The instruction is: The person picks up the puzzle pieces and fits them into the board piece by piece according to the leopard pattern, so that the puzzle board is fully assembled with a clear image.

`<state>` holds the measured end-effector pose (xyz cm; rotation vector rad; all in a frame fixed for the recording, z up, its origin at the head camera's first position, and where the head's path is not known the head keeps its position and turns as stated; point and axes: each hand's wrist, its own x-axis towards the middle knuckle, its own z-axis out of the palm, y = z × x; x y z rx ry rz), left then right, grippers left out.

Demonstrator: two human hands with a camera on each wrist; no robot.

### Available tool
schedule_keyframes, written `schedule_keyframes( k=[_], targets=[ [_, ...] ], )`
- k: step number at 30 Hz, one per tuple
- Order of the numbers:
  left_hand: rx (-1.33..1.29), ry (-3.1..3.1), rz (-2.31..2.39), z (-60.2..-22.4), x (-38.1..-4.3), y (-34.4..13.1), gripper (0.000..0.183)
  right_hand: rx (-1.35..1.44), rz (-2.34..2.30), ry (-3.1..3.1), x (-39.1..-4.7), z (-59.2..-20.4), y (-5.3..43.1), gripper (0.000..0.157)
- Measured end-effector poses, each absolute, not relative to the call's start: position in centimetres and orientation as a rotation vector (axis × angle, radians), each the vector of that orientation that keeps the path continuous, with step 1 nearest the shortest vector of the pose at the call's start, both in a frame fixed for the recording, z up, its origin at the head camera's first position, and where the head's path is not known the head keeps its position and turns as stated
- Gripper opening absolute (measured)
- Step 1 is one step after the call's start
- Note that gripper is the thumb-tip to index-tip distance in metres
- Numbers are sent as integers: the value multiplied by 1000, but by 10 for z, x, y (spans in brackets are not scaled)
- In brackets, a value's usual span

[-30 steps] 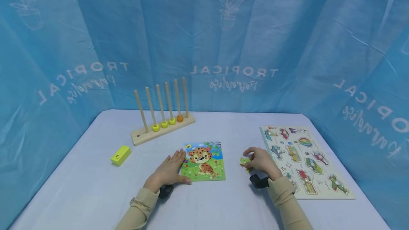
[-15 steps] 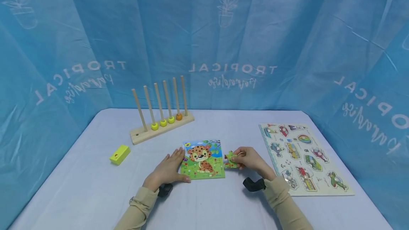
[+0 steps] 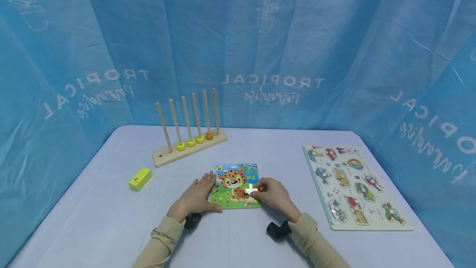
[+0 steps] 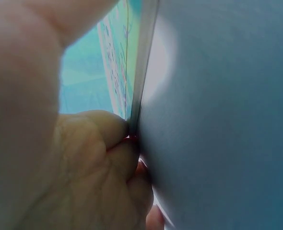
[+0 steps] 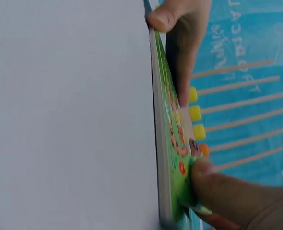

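A square jigsaw puzzle [image 3: 227, 199] with a spotted leopard cub on green grass lies flat on the table. My left hand [image 3: 195, 197] rests along its left side, fingers stretched up the edge and thumb near the lower left corner. Between thumb and fingers, my right hand [image 3: 273, 195] pinches a puzzle piece [image 3: 251, 190] over the right part of the picture. Glare whitens that piece in the head view. In the right wrist view the thumb [image 5: 206, 175] presses on it close to the board, and its outline is mostly hidden.
Behind the puzzle stands a wooden peg rack [image 3: 189, 152] with yellow and orange beads on some rods. A yellow block [image 3: 140, 178] lies at the left. On the right is a large vehicle puzzle board [image 3: 357, 189]. A blue curtain [image 3: 238, 53] hangs behind the table.
My right hand has lifted the puzzle piece from the table at the right and carried it left onto the leopard puzzle. The left hand has stayed at the puzzle's left edge.
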<state>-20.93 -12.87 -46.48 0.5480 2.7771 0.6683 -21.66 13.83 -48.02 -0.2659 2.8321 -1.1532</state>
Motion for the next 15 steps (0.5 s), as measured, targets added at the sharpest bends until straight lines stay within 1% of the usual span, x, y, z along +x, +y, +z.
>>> schedule_keyframes(
  k=[4, 7, 11, 15],
  targets=[
    [545, 2777, 660, -465, -211, -129, 110, -209, -1065, 2920, -215, -479, 133, 20],
    [541, 2782, 666, -466, -212, -129, 110, -217, -1074, 2929, -215, -478, 132, 24],
    [541, 2778, 680, -468, -213, -128, 110, -267, -1223, 2824, -217, -479, 139, 29],
    [546, 2769, 680, -471, -213, -127, 111, -269, -1384, 2759, -222, -477, 156, 30]
  ],
)
